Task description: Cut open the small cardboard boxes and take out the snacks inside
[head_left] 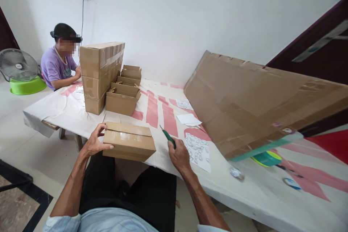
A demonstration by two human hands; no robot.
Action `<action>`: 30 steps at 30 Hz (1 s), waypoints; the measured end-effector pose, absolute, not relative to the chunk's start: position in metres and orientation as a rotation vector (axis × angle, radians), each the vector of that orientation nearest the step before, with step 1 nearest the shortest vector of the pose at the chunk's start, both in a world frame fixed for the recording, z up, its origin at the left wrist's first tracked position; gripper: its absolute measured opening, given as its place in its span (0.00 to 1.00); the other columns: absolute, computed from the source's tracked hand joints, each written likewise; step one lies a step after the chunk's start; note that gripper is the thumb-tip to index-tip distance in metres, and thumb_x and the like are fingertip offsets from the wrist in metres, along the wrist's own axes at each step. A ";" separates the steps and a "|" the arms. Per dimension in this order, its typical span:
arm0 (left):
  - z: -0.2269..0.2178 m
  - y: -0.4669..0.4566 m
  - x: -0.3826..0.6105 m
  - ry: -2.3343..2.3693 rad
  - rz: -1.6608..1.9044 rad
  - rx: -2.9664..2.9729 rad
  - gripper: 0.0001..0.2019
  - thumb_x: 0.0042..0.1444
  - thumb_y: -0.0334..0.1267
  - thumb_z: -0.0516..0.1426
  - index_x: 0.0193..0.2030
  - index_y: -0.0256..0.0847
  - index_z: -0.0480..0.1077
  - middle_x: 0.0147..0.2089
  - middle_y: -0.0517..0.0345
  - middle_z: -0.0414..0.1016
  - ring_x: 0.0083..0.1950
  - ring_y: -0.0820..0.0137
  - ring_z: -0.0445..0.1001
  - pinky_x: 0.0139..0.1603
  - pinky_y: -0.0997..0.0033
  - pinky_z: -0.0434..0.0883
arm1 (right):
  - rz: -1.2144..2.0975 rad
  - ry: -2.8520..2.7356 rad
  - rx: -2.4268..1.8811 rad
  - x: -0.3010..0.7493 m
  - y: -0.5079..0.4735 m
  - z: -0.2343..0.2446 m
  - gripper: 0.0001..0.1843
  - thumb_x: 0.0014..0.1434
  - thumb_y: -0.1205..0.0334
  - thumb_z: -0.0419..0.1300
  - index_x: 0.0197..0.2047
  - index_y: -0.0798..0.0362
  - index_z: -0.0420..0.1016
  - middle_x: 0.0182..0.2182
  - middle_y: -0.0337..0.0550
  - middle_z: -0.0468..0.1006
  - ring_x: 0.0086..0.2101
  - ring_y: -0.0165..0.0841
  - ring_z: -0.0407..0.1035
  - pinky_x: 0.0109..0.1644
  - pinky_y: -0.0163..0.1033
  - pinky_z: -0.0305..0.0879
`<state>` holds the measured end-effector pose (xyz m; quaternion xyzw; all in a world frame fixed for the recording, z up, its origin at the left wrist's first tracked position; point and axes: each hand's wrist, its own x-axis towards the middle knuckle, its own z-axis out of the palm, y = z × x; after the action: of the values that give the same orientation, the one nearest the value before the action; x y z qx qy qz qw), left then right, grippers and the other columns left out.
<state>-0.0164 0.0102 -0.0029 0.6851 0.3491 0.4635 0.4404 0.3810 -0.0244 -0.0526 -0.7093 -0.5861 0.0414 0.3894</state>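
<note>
My left hand (pixel 95 141) grips the left end of a small taped cardboard box (pixel 129 141) that lies at the table's near edge, thumb on its side and fingers over its top. My right hand (pixel 178 155) is closed around a green-handled cutter (pixel 168 136), its tip pointing up and left, just right of the box. A sheet of round stickers (pixel 198 151) lies right beside that hand.
A large flat cardboard sheet (pixel 252 98) leans over the table's right side, above a green tape roll (pixel 266 158). Stacked sealed boxes (pixel 99 74) and open boxes (pixel 123 98) stand at the far left. Another person in purple (pixel 57 66) sits behind them. A fan (pixel 17 65) stands left.
</note>
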 end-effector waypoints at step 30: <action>-0.002 0.014 -0.017 0.967 1.120 1.736 0.41 0.44 0.45 0.76 0.65 0.49 0.68 0.72 0.44 0.67 0.72 0.44 0.66 0.63 0.50 0.69 | -0.062 -2.661 -1.273 0.231 0.019 0.158 0.18 0.71 0.53 0.61 0.34 0.50 0.87 0.30 0.46 0.85 0.30 0.36 0.74 0.31 0.38 0.52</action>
<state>-0.0168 0.0137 -0.0024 0.6916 0.3854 0.4462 0.4172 0.2315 0.0192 0.1582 -0.4296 -0.8978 -0.0210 0.0951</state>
